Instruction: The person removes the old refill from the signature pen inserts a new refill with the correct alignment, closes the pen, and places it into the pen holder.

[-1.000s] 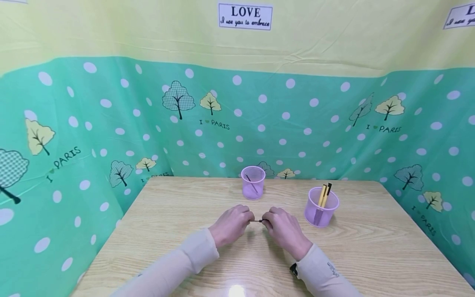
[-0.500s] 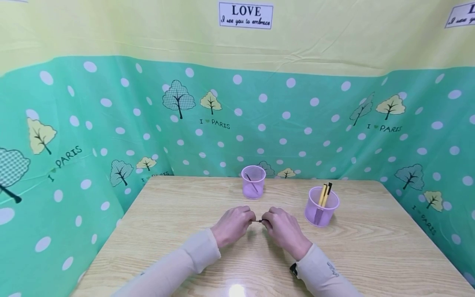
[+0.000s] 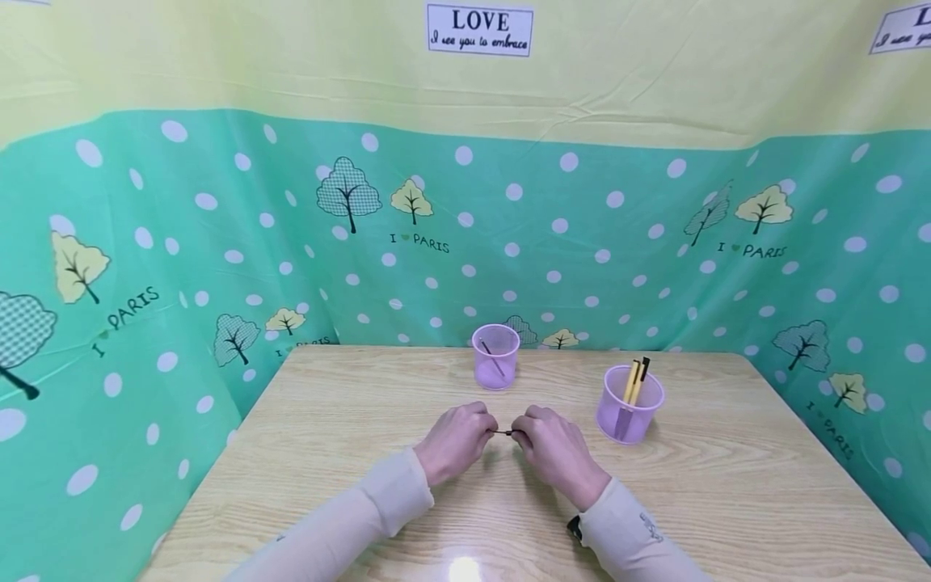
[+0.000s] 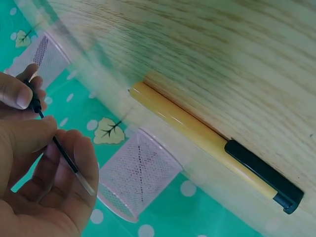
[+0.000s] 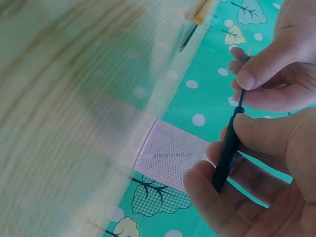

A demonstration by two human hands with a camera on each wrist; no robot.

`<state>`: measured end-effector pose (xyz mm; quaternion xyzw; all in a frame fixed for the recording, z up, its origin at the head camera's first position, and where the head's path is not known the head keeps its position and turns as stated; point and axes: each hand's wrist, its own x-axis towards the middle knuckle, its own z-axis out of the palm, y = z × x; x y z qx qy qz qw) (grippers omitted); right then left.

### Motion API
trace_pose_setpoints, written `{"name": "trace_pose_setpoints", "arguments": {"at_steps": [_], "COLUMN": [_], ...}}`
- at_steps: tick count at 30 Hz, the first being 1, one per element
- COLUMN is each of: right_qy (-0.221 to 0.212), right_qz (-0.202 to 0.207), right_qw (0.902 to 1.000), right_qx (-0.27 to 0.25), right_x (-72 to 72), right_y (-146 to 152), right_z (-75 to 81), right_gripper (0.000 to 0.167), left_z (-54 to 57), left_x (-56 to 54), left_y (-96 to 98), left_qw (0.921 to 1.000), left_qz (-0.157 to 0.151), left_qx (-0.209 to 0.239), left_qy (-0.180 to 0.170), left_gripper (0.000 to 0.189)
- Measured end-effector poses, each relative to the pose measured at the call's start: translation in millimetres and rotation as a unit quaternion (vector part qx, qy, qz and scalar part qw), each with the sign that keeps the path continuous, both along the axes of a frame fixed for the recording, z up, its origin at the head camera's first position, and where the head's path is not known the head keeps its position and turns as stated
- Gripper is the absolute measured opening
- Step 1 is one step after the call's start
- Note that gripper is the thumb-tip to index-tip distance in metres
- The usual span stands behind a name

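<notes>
My left hand (image 3: 454, 443) and right hand (image 3: 558, 451) face each other over the middle of the wooden table. In the left wrist view, the left thumb and fingers pinch a thin black pen refill (image 4: 66, 155) with a clear end. The right hand grips a black tapered pen barrel (image 5: 228, 153), and the refill runs into its narrow end. A short length of the refill shows between the two hands in the head view. Near the left hand a yellow pen (image 4: 180, 129) with a black clip lies on the table; in the head view the left hand and arm hide it.
Behind the hands stands a lilac mesh pen cup (image 3: 482, 373) with a thin dark stick (image 3: 493, 360) in it. A second mesh cup (image 3: 646, 424), right of the right hand, holds yellow pens (image 3: 634, 386) with black clips. A green and yellow curtain (image 3: 524, 242) borders the table (image 3: 349, 404).
The left hand shifts very slightly towards the right hand and back. Both hands keep their hold on the refill and the black barrel.
</notes>
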<state>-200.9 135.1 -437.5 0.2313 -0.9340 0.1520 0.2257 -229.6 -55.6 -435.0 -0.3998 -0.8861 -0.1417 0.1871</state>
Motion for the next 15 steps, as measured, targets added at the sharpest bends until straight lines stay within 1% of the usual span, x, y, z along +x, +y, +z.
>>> {"name": "trace_pose_setpoints", "arguments": {"at_steps": [7,11,14,15], "right_qy": [-0.003,-0.002,-0.002,-0.002], "right_qz": [0.001,0.002,0.005,0.006], "right_qw": [1.0000,1.0000,1.0000,1.0000], "right_qx": [0.002,0.006,0.006,0.006], "right_x": [0.4,-0.1,-0.4,-0.4], "right_y": [0.5,0.4,0.4,0.3], "right_z": [0.2,-0.2,-0.5,-0.4], "right_gripper": [0.006,0.005,0.005,0.005], "left_z": [-0.7,0.2,1.5,1.9], "left_x": [1.5,3.3,4.5,4.9], "left_y": [1.5,2.1,2.4,2.4], "left_qw": [1.0000,0.9996,0.9988,0.9985], "left_qz": [0.005,0.024,0.042,0.047], "left_qx": [-0.005,-0.015,-0.025,-0.029], "left_qy": [0.004,0.000,0.001,0.001], "left_gripper": [0.005,0.006,0.001,0.002]}}
